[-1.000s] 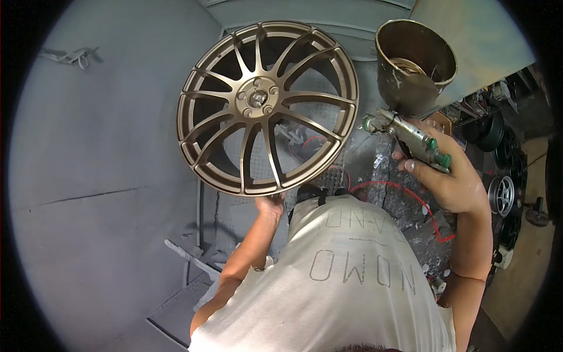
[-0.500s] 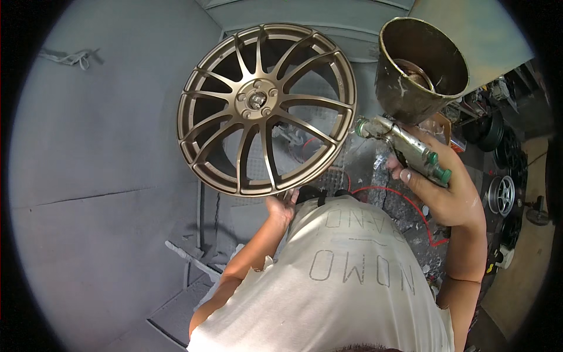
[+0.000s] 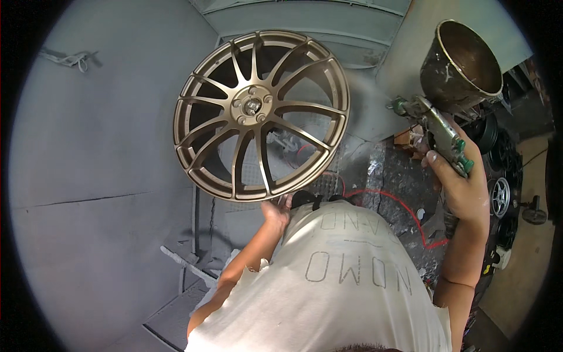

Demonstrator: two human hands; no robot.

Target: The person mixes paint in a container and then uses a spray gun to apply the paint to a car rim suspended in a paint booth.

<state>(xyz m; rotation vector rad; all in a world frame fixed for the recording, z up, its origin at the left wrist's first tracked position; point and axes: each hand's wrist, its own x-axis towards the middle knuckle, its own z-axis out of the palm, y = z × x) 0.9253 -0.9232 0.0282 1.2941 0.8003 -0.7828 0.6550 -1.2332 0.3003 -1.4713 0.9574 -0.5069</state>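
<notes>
A bronze multi-spoke car wheel (image 3: pixel 252 107) faces up toward me, left of the middle. My left hand (image 3: pixel 275 214) is at its lower edge, fingers curled against the underside of the rim and partly hidden by it. To the right of the wheel, my right hand (image 3: pixel 466 182) grips a metal spray gun (image 3: pixel 440 132) with green fittings. Its nozzle end points left toward the wheel, with a gap between them. A dark, paint-stained cup (image 3: pixel 437 82) sits on top of the gun, tilted so that its open mouth shows a brownish inside.
A grey wall (image 3: pixel 88 146) stands on the left, with a knotted strip (image 3: pixel 70 58) hanging on it. A red hose (image 3: pixel 393 199) snakes across the stained floor. Farther right are several wheels, among them a silver wheel (image 3: pixel 499 196), and a fan (image 3: pixel 533 211).
My right hand has carried the spray gun to the right, away from the wheel, and the cup now tilts more to the right. My left hand stays at the rim.
</notes>
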